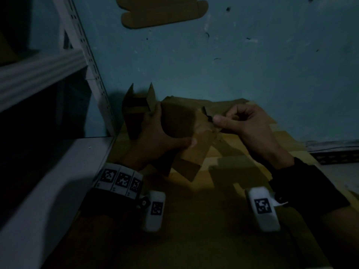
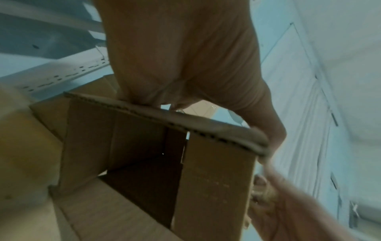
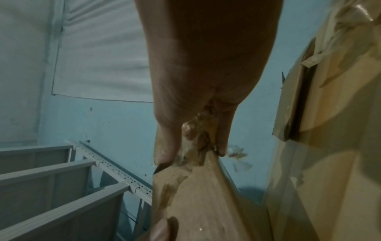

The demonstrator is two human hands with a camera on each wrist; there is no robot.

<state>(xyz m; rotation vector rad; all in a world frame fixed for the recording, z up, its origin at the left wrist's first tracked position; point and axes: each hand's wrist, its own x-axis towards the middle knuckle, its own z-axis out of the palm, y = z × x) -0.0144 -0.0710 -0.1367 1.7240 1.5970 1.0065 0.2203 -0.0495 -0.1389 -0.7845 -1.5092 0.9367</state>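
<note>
A small brown cardboard box (image 1: 180,121) is held up over a pile of flattened cardboard. My left hand (image 1: 155,138) grips it from the left, thumb along its lower edge. Its open underside (image 2: 144,154) faces the left wrist camera. My right hand (image 1: 239,121) pinches a crumpled strip of clear tape (image 3: 195,143) at the box's top right corner (image 3: 185,179), between thumb and fingers. The tape is partly peeled off the cardboard and bunched in the fingers.
A second open cardboard box (image 1: 138,111) stands behind the left hand by the blue wall (image 1: 233,55). A white metal shelf rack (image 1: 58,94) fills the left. Flattened cardboard sheets (image 1: 223,171) cover the floor. A cardboard cut-out (image 1: 163,12) is up on the wall.
</note>
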